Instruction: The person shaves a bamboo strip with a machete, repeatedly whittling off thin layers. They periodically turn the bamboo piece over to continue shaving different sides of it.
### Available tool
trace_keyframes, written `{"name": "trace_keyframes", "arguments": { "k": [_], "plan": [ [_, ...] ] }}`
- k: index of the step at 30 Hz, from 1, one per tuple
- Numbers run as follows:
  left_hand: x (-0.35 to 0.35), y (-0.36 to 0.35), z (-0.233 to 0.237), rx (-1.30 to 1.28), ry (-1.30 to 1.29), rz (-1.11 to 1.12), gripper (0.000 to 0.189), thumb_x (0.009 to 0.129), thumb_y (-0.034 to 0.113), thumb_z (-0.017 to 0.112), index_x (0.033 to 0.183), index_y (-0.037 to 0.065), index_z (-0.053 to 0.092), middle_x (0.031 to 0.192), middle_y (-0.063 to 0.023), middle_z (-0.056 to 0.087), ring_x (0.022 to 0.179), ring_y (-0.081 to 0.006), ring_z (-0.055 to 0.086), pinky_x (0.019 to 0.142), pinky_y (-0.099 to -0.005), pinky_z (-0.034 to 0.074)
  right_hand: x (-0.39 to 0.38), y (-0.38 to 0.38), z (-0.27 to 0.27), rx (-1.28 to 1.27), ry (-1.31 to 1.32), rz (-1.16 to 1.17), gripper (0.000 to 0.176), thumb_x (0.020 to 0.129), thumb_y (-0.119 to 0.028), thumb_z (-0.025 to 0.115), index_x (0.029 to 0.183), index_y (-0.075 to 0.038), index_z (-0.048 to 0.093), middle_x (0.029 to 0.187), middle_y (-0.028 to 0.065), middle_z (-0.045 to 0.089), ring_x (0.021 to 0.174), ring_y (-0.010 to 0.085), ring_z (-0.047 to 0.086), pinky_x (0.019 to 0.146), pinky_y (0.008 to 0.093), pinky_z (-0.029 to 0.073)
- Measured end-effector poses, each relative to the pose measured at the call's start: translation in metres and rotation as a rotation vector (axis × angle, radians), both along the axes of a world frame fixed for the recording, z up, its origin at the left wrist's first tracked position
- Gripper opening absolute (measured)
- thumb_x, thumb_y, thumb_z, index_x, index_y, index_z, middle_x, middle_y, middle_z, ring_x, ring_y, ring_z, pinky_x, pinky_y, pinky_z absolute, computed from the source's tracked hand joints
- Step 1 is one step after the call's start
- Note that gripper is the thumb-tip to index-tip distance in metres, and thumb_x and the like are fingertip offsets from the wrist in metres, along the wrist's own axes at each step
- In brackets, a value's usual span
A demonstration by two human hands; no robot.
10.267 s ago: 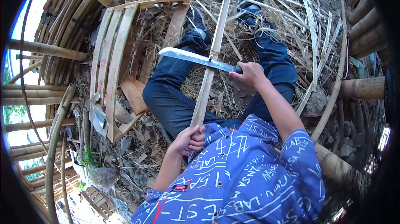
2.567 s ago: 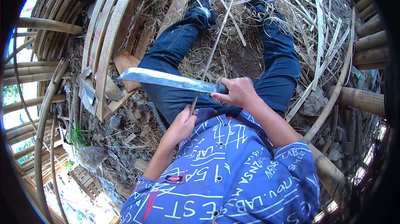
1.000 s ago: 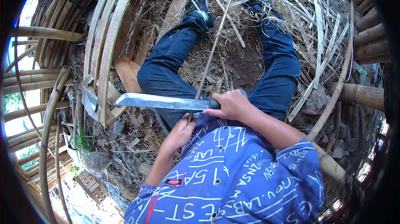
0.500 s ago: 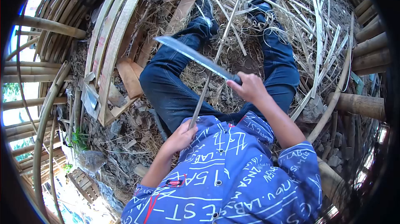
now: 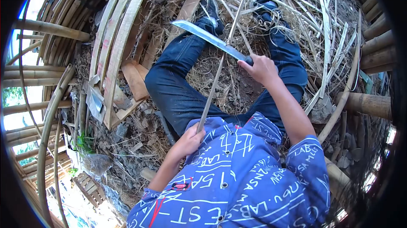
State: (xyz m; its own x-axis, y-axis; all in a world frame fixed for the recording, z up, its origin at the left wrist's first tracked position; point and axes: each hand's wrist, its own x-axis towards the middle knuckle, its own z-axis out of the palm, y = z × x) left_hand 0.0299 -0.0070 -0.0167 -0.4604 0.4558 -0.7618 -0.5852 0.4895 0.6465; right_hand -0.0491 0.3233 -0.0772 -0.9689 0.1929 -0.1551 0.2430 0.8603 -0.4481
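My left hand (image 5: 190,140) is closed round the near end of a long, thin bamboo strip (image 5: 213,86), close to my shirt. The strip runs away from me between my legs, up past my feet. In my right hand (image 5: 260,69) is the dark handle of a machete (image 5: 202,34). Its long blade points to the left and lies across the strip, at about shin distance. A small roughened spot shows on the strip beside the blade. Whether the edge is cutting in cannot be made out.
Thin shavings (image 5: 282,29) and pale split bamboo strips (image 5: 325,37) litter the ground round my feet. On the left lies a slatted wooden frame (image 5: 123,37) beside a piece of board (image 5: 135,79). Bamboo poles (image 5: 369,106) stand at the right, with a bamboo wall (image 5: 32,73) at the left.
My right hand and the machete have moved away from me along the strip, toward my feet. My left hand keeps its hold near my shirt, almost in place.
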Motion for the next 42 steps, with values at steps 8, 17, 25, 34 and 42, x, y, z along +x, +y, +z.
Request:
{"name": "trace_keyframes", "arguments": {
  "k": [8,17,25,34,42],
  "plan": [
    [0.002,-0.009,-0.004,-0.002,0.022,-0.016,0.010,0.096,0.014,0.050,0.089,0.006,0.046,0.073,0.0024,0.043,0.064,-0.0079,0.041,0.055,-0.0255,0.039,0.035,-0.023,0.013,0.063,-0.003,0.225,0.063,0.083,-0.068,0.055,0.075,-0.007,0.060,0.065,0.0209,0.064,0.063,0.0389,0.066,0.058,0.0485,0.052],
    [-0.014,0.003,0.006,0.034,-0.200,0.100,0.006,0.097,0.011,0.045,0.094,0.014,0.041,0.068,0.0059,0.036,0.051,-0.0040,0.030,0.043,-0.0220,0.025,0.001,0.000,-0.024,0.196,0.190,-0.038,0.063,0.082,-0.068,0.056,0.076,-0.005,0.060,0.064,0.0165,0.065,0.060,0.0342,0.067,0.052,0.0431,0.052],
    [-0.010,-0.005,0.005,0.086,-0.345,0.132,0.008,0.097,0.012,0.046,0.091,0.014,0.040,0.066,0.0065,0.034,0.052,-0.0046,0.030,0.044,-0.0223,0.027,-0.003,0.020,-0.035,0.302,0.436,0.060,0.058,0.079,-0.066,0.062,0.080,-0.008,0.062,0.066,0.0102,0.065,0.059,0.0277,0.066,0.050,0.0375,0.051],
    [-0.009,-0.005,0.006,0.061,-0.294,0.115,0.010,0.097,0.011,0.045,0.090,0.015,0.039,0.065,0.0078,0.031,0.051,-0.0035,0.028,0.043,-0.0215,0.023,0.009,0.016,-0.016,0.118,0.126,0.059,0.063,0.080,-0.069,0.058,0.081,-0.007,0.064,0.066,0.0181,0.065,0.064,0.0361,0.067,0.058,0.0466,0.052],
    [-0.020,-0.007,0.012,0.126,-0.339,0.183,0.007,0.097,0.012,0.046,0.092,0.014,0.041,0.066,0.0070,0.033,0.052,-0.0039,0.029,0.043,-0.0213,0.025,-0.003,0.020,-0.036,0.245,0.354,0.003,0.058,0.080,-0.067,0.060,0.082,-0.009,0.064,0.067,0.0120,0.066,0.062,0.0286,0.067,0.052,0.0398,0.051]
  ]
}}
